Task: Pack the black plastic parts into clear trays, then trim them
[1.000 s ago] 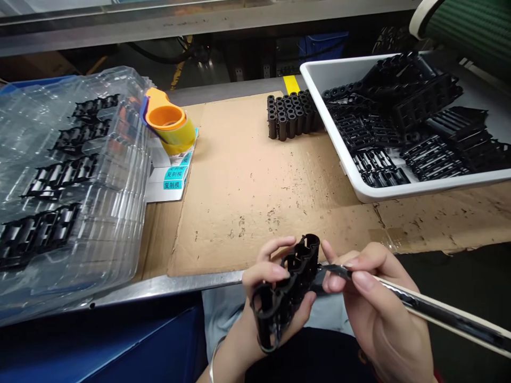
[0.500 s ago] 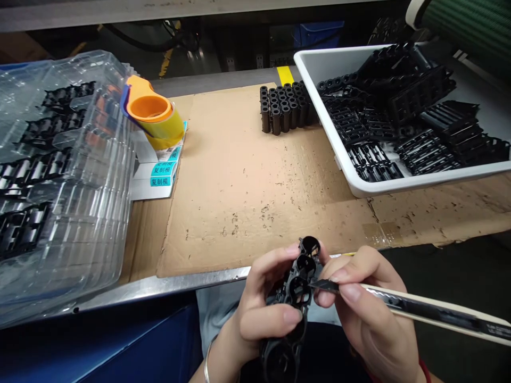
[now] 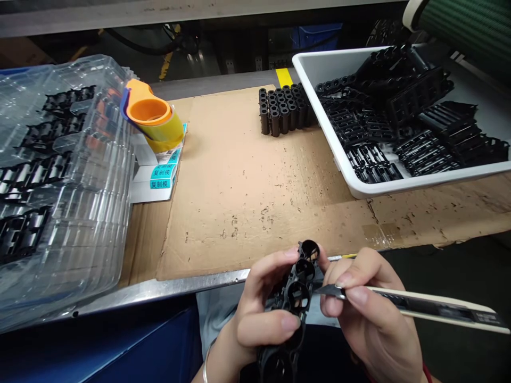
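Note:
My left hand (image 3: pixel 259 314) is wrapped round a black plastic holder (image 3: pixel 297 287) with a row of round sockets, held upright below the table's front edge. My right hand (image 3: pixel 367 314) pinches a long utility knife (image 3: pixel 431 308) near its blade. The blade tip touches the right side of the holder, about midway along it. The knife's cream and black handle runs off to the right.
A white bin (image 3: pixel 343 159) of black plastic parts stands at the back right. A block of black tubes (image 3: pixel 281 109) sits on the cardboard sheet (image 3: pixel 247 181). Left are stacked clear trays (image 3: pixel 59 175) with parts, an orange tape dispenser (image 3: pixel 154 117) and labels (image 3: pixel 162 173).
I turned the holder from lying slantwise to upright with its sockets facing me. The knife blade moved onto its right side. The view shifted slightly.

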